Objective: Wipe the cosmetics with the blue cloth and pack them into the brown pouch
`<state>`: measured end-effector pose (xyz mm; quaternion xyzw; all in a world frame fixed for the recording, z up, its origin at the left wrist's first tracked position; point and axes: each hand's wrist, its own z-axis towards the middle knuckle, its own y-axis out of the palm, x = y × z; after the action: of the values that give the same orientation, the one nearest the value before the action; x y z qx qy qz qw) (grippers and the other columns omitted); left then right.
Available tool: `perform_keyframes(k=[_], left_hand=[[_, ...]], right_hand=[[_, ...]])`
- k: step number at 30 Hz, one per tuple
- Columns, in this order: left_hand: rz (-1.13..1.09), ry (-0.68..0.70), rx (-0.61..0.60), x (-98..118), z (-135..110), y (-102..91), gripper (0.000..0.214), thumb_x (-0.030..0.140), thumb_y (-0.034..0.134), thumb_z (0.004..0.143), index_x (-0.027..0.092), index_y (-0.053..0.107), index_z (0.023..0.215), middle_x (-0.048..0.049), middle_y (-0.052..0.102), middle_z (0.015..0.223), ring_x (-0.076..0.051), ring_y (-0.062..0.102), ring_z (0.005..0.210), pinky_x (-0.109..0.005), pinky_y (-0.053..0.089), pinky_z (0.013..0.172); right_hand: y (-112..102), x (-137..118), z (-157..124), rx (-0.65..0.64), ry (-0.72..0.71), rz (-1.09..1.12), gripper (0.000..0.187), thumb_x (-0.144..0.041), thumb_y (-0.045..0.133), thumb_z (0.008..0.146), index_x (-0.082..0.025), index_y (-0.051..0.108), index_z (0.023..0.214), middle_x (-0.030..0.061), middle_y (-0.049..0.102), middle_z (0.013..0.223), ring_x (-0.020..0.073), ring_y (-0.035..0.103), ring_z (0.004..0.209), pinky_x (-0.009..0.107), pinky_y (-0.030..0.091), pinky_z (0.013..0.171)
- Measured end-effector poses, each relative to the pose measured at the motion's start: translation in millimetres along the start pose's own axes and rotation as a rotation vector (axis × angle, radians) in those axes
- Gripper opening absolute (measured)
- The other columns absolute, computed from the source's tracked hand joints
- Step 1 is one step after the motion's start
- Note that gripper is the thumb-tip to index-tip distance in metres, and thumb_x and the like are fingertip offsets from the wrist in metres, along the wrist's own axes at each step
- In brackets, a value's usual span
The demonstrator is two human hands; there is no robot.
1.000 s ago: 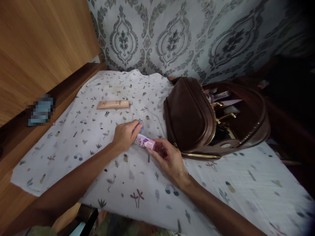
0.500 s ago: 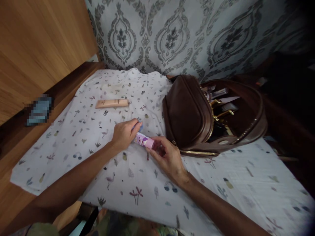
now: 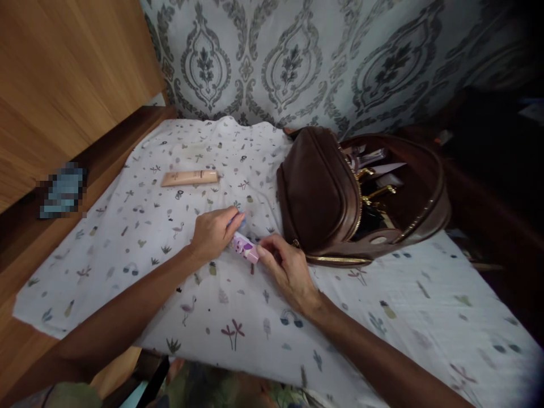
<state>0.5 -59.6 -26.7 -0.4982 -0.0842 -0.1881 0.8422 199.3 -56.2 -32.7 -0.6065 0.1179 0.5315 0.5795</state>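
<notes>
A small pink and purple tube (image 3: 244, 247) is held between both hands, low over a white patterned cloth (image 3: 127, 238). My left hand (image 3: 212, 233) is closed round its blue upper end. My right hand (image 3: 285, 269) pinches its lower end with fingers curled. An open brown leather bag (image 3: 323, 195) lies just right of the hands, with gold-coloured items showing inside.
A beige tube (image 3: 189, 178) lies on the cloth behind the hands. A wooden panel (image 3: 63, 73) and a dark ledge run along the left. Patterned grey wallpaper (image 3: 297, 56) stands at the back. The far right is dark.
My right hand has slid up the pink tube and covers more of it. The view has shifted slightly; both hands stay in the same place.
</notes>
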Motion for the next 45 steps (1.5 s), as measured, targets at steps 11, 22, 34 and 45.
perform_keyframes(k=[11,22,34,45], left_hand=[[-0.036,-0.057,-0.002,-0.4,1.2,0.9,0.038,0.034,0.044,0.1,0.019,0.055,0.067,0.0037,0.055,0.054,-0.011,0.046,0.05,-0.024,0.03,0.054],[-0.003,0.004,0.012,0.0,0.8,0.8,0.04,0.034,0.042,0.101,0.018,0.056,0.068,0.0025,0.058,0.057,-0.011,0.05,0.053,-0.024,0.033,0.056],[-0.046,-0.059,0.012,-2.6,0.4,2.1,0.036,0.034,0.044,0.1,0.019,0.055,0.07,0.0039,0.058,0.057,-0.011,0.049,0.052,-0.025,0.031,0.055],[-0.002,0.07,0.136,1.7,1.0,-3.1,0.031,0.033,0.037,0.103,0.017,0.062,0.091,-0.0058,0.062,0.085,-0.019,0.057,0.082,-0.029,0.045,0.072]], right_hand=[[8.5,9.3,-3.1,0.031,-0.072,-0.127,0.017,-0.034,0.065,0.086,-0.02,0.06,0.094,0.001,0.067,0.073,0.0137,0.061,0.062,0.024,0.046,0.058],[3.6,2.6,-1.7,-0.049,0.009,-0.085,0.023,-0.041,0.057,0.092,-0.019,0.057,0.086,-0.0005,0.064,0.065,0.0128,0.056,0.054,0.023,0.04,0.054],[6.6,7.5,-1.6,-0.016,-0.001,-0.094,0.032,-0.034,0.068,0.084,-0.02,0.058,0.111,0.0001,0.067,0.076,0.015,0.061,0.062,0.025,0.047,0.059],[4.7,5.0,1.7,0.015,-0.027,-0.138,0.014,-0.031,0.063,0.089,-0.018,0.06,0.087,0.0013,0.061,0.075,0.014,0.056,0.063,0.025,0.045,0.059]])
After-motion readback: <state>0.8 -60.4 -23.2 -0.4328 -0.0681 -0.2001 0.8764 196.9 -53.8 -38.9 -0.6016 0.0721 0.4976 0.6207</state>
